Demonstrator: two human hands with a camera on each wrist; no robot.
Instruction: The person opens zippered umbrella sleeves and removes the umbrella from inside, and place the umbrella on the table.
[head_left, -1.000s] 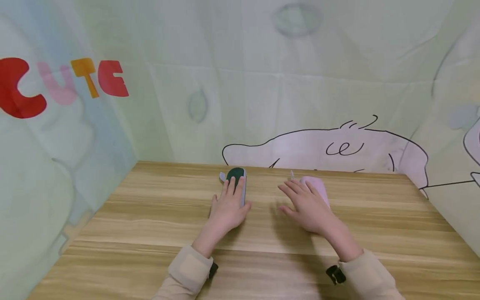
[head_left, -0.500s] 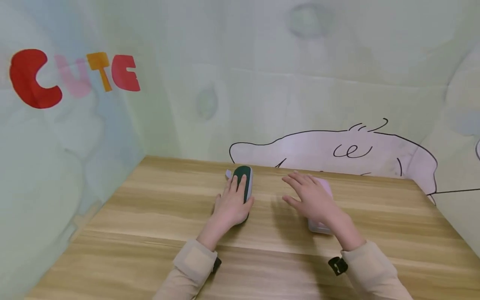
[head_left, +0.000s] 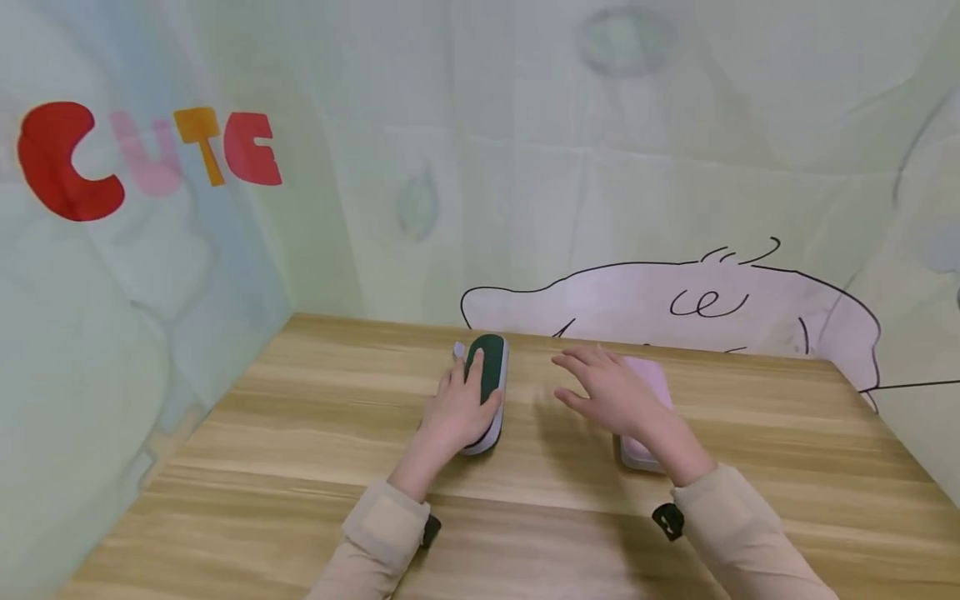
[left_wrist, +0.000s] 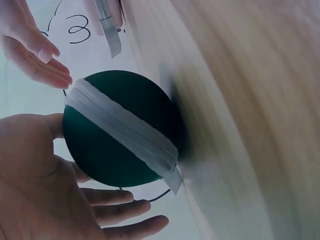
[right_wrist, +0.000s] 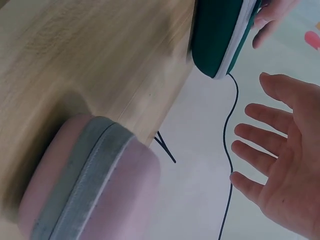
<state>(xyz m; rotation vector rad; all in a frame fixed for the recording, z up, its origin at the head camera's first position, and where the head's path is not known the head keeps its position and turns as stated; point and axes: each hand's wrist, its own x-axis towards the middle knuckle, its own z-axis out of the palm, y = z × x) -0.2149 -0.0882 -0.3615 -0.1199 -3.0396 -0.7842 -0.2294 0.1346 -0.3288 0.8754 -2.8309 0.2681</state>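
A dark green zip case (head_left: 492, 362) with a pale zipper band lies lengthwise on the table. Over its left side is my left hand (head_left: 453, 410), fingers extended forward; the left wrist view has the case (left_wrist: 100, 142) end-on, with the palm and fingers beside it, uncurled. Whether the fingertips touch it is hard to tell. My right hand (head_left: 621, 402) hovers with spread fingers and holds nothing. Below and to its right lies a pink zip case (head_left: 651, 379), partly covered by the hand; its grey zipper band (right_wrist: 82, 180) shows in the right wrist view.
The wooden table (head_left: 300, 433) meets a printed cloth backdrop (head_left: 360, 167) at its back and left edges. A small pale tab (head_left: 459, 350) sticks out at the green case's far left. Dark devices (head_left: 668, 521) sit at both wrists.
The head view has shifted slightly. My left hand has slid back and left over the green case, uncovering more of its top. The right hand stays raised, now a little left of the pink case.
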